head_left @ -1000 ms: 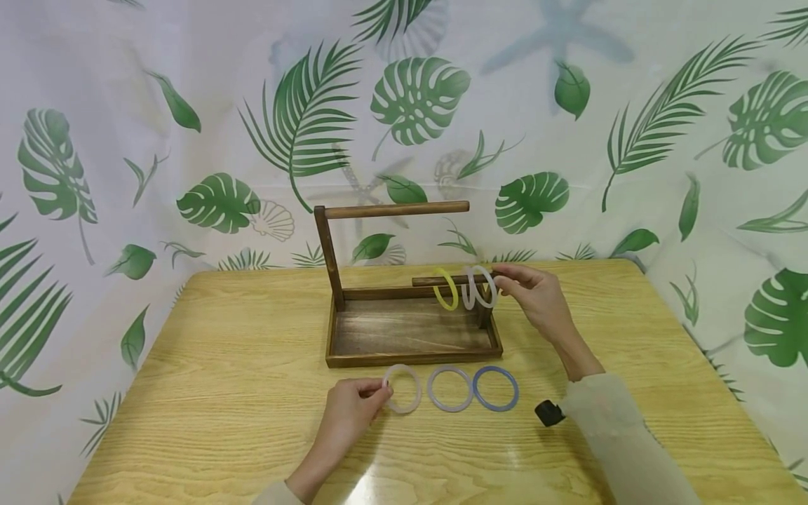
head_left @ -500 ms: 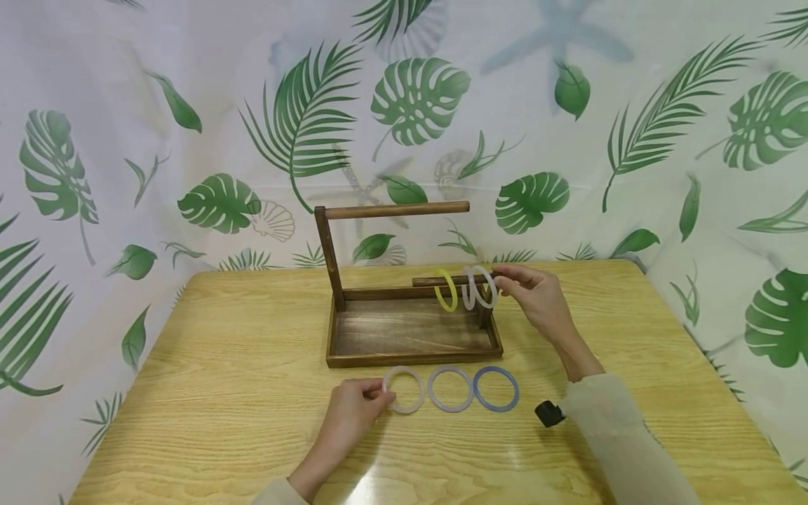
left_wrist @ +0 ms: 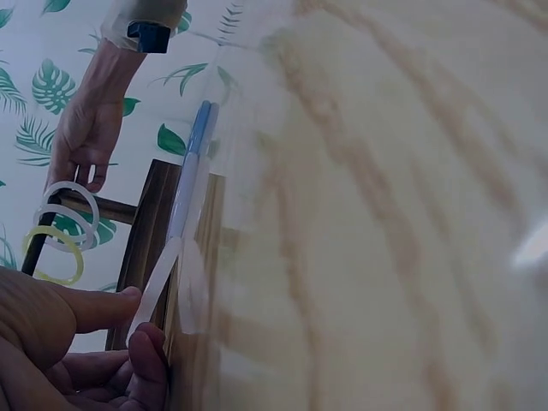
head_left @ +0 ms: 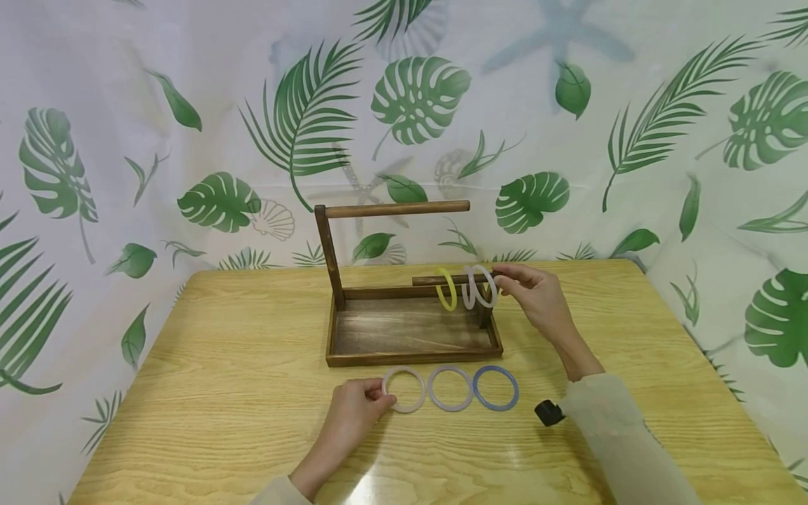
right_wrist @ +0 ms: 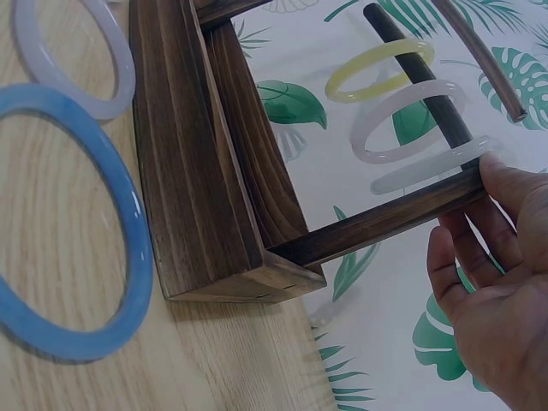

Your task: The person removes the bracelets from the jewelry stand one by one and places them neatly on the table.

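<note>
Head view: left hand (head_left: 353, 412) pinched a pale ring (head_left: 423, 390).
Right hand (head_left: 539, 298) gripped the wooden rack (head_left: 327, 259), thumb against a white ring (right_wrist: 428, 174) on its lower bar (head_left: 426, 282).

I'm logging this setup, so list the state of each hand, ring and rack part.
Left hand: pinching the left pale ring.
Left pale ring: tilted, held edge raised.
Middle pale ring: flat on the table.
Blue ring: flat on the table.
Yellow ring: hanging on the lower bar.
Two whitish rings: on the lower bar.
Right hand: holding the wooden rack at the lower bar's base.
Wooden rack: upright.
Upper bar: ringless.
</note>
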`<state>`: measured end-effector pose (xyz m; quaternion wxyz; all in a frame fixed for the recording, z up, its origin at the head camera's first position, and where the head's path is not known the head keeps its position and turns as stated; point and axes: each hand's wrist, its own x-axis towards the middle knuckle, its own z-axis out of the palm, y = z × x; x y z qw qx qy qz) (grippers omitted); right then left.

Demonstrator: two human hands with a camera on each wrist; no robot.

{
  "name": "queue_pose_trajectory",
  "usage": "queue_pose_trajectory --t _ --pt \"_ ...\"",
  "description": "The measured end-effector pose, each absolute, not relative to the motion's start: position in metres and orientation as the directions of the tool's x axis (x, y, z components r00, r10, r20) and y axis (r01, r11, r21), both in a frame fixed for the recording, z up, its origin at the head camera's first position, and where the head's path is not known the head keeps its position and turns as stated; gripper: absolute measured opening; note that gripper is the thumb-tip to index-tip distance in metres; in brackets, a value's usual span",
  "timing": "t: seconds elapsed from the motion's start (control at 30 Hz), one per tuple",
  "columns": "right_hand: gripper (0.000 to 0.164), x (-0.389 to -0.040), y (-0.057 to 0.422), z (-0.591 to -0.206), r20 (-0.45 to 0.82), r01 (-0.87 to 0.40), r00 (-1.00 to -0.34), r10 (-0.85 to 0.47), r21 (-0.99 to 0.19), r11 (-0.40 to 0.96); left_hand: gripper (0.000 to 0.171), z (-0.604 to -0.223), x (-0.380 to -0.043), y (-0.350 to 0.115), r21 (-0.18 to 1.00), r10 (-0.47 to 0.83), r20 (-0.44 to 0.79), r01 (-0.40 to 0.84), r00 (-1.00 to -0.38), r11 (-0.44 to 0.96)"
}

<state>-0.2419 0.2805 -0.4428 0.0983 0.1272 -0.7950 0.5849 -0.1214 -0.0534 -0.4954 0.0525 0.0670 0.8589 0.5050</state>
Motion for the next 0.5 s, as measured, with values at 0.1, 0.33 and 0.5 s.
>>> queue_pose_trajectory --t 0.1,0.33,0.5 --pt "0.035 -0.2416 0.2805 -0.4422 0.311 -0.324 -0.946 -0.091 -0.902 0.285 0.026 -0.4953 -0.1213 -0.0530 0.870 0.176 -0.016 0.073 -0.984 0.488" --pt "0.035 -0.2415 0.2800 -0.4411 0.308 -0.320 -0.947 -0.090 -0.902 0.290 0.017 -0.4942 -0.1211 -0.0526 0.852 0.193 0.011 0.110 -0.981 0.511" --pt "0.034 -0.2418 0.2791 -0.4408 0.300 -0.313 -0.950 -0.087 -0.904 0.290 0.020 -0.4942 -0.1208 -0.0541 0.838 0.201 0.042 0.144 -0.979 0.526"
